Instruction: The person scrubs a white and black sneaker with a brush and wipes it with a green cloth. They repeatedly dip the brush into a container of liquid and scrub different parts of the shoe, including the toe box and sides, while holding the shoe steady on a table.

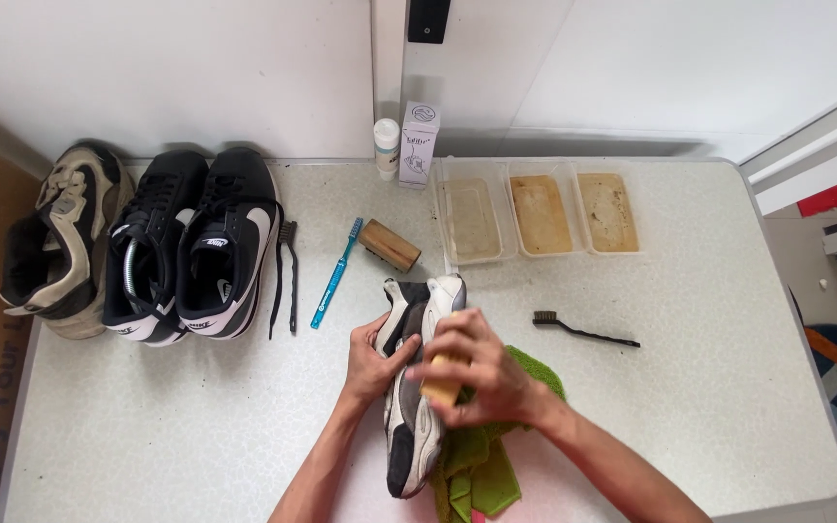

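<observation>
Right hand (pixel 480 366) closed around a tan wooden-backed brush (pixel 442 380), pressed onto the side of a worn black-and-white sneaker (pixel 416 387). Left hand (pixel 376 357) curled over the sneaker's left edge, steadying it. Sneaker lies on the speckled grey table (pixel 680 387), partly on a crumpled green cloth (pixel 481 465) under the right wrist. Right of the hands: thin black wire brush (pixel 583 330). Beyond the left hand: blue toothbrush (pixel 335 274), second wooden block brush (pixel 389 245). Further left: small black brush (pixel 290 276), pair of black-and-white sneakers (pixel 196 247), then a beige-and-black sneaker (pixel 58 242). Far edge: three clear plastic tubs (pixel 538 215) of murky liquid, white bottle (pixel 387 147), white carton (pixel 418 145) by the wall.
</observation>
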